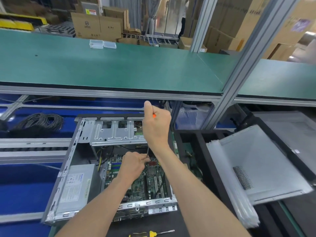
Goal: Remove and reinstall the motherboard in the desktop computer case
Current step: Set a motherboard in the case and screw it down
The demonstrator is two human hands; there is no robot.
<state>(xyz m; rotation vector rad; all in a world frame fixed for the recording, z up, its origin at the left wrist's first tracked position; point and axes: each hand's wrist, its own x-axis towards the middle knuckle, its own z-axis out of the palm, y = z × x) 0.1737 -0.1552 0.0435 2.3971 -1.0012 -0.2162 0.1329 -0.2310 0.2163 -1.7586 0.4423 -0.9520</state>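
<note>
Cardboard boxes stack up at twelve o'clock behind a long green shelf, and below it we work at a dark surface. On it lies the open computer case, with the motherboard seated flat inside, toward the case's three o'clock side, and the grey power supply at its nine o'clock. Our right hand is curled round the orange handle of a screwdriver, thumb up, shaft pointing down at the board. Our left hand pinches the shaft near its tip. A yellow-handled screwdriver lies at six o'clock, and the removed side panel leans at three o'clock. A coil of black cable rests at nine o'clock.
</note>
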